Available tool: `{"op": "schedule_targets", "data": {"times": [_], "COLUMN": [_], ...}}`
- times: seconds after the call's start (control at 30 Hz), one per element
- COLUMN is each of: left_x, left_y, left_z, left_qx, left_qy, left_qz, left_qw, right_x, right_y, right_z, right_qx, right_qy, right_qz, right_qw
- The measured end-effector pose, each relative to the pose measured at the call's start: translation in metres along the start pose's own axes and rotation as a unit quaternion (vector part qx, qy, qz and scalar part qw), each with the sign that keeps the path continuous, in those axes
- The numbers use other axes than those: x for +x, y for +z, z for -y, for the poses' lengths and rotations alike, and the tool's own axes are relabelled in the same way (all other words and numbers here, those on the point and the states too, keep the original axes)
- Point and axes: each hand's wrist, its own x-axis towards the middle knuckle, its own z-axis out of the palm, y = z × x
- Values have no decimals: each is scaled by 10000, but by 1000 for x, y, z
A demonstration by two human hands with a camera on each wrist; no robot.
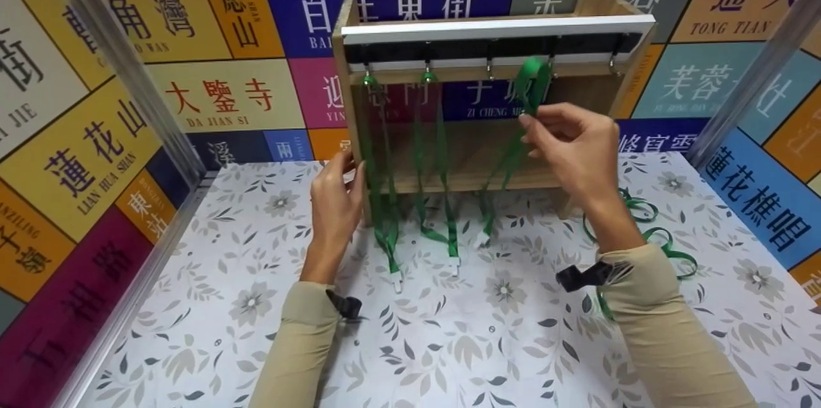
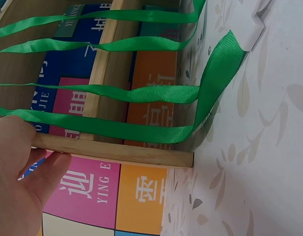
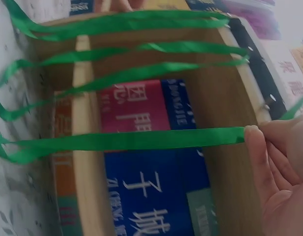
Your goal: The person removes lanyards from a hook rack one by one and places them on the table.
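A wooden rack (image 1: 465,177) with a row of metal hooks (image 1: 489,68) along its top bar stands on the table. Two green lanyards (image 1: 442,138) hang from the first two hooks at the left, their white clips low over the tabletop. My right hand (image 1: 574,145) pinches a third green lanyard (image 1: 531,74) between thumb and fingertips, its loop raised in front of the bar near the third and fourth hooks. My left hand (image 1: 337,196) grips the rack's left side panel (image 2: 117,149), thumb in front and fingers behind.
More green lanyards (image 1: 670,251) lie loose on the table to the right, partly behind my right forearm. A floral cloth (image 1: 250,299) covers the table. Printed sign panels (image 1: 224,97) form the wall behind the rack, and clear posts (image 1: 154,106) stand at the corners.
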Motion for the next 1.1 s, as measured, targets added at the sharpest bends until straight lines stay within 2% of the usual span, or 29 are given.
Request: {"op": "schedule_targets", "data": {"times": [0.2, 0.43, 0.6, 0.77, 0.9, 1.1], "left_x": [0, -1, -1, -1, -1, 0], "left_y": [1, 2, 2, 2, 2, 2], "left_z": [2, 2, 2, 2, 0, 0], "left_qx": [-59, 97, 85, 37, 32, 49], "left_qy": [52, 105, 106, 87, 39, 7], "left_qz": [-45, -88, -117, -105, -96, -90], "left_qw": [10000, 9999, 9998, 9999, 9999, 9999], "right_x": [4, -4, -13, -24, -30, -31], "right_y": [-23, -53, -76, -90, -89, -74], "right_z": [-14, -35, -47, -57, -62, -72], "right_qx": [-570, -1427, -1790, -2159, -2121, -1500], "right_qy": [3, 159, 495, 828, 883, 1186], "right_qz": [-111, -246, -365, -120, 236, 734], "right_qw": [9983, 9893, 9819, 9728, 9730, 9788]}}
